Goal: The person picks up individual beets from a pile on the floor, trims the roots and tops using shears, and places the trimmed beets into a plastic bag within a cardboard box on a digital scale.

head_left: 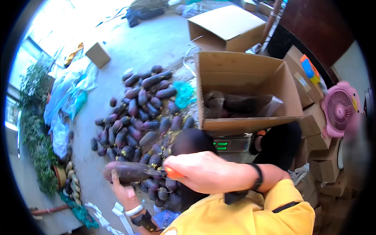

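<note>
My left hand [124, 194] is wrapped under a long, dark purple radish [131, 172], holding it level above the pile. In my right hand [205, 170], closed, is an orange-handled tool [173, 172] at the radish's right end. Its working end is too small and blurred to make out, though a knife would fit the shape. Below and beyond, many similar purple radishes [132, 107] lie heaped on the floor, with yellowish leaf scraps among them. Right of the heap, an open cardboard box [243, 124] contains dark radishes in a clear plastic bag [270, 106].
Under the box, a scale [239, 143] shows green lit digits. A second carton [227, 25] stands behind. Stacked boxes [327, 168] and a pink fan [339, 109] line the right. Plastic sheeting [72, 92] and green plants [37, 129] are at left; teal netting [183, 94] lies beside the heap.
</note>
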The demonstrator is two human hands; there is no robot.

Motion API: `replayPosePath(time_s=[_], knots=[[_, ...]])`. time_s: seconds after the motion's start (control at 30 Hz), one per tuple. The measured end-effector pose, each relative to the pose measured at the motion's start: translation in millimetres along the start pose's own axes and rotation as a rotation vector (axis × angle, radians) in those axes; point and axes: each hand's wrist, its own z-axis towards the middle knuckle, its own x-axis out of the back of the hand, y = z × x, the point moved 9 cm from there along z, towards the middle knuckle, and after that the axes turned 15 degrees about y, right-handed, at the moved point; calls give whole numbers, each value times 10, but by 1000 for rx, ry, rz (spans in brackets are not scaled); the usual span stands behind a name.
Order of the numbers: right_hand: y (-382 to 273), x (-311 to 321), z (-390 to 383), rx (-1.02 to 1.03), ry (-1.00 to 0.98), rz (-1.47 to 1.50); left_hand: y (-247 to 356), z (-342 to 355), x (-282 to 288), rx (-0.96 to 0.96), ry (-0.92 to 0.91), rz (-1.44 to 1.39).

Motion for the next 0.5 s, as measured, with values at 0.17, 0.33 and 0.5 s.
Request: replayPosePath(time_s=[0.17,0.33,0.5], knots=[[141,1674,-452,-32,380,-510,639,-330,-888,9,-93,-46],[1098,2355,-748,-331,-94,-838,1420,-1180,-2633,-93,-599,-248],[1813,2081,-782,-316,-665,-1010,1354,-1913,-3735,-177,-1031,81]])
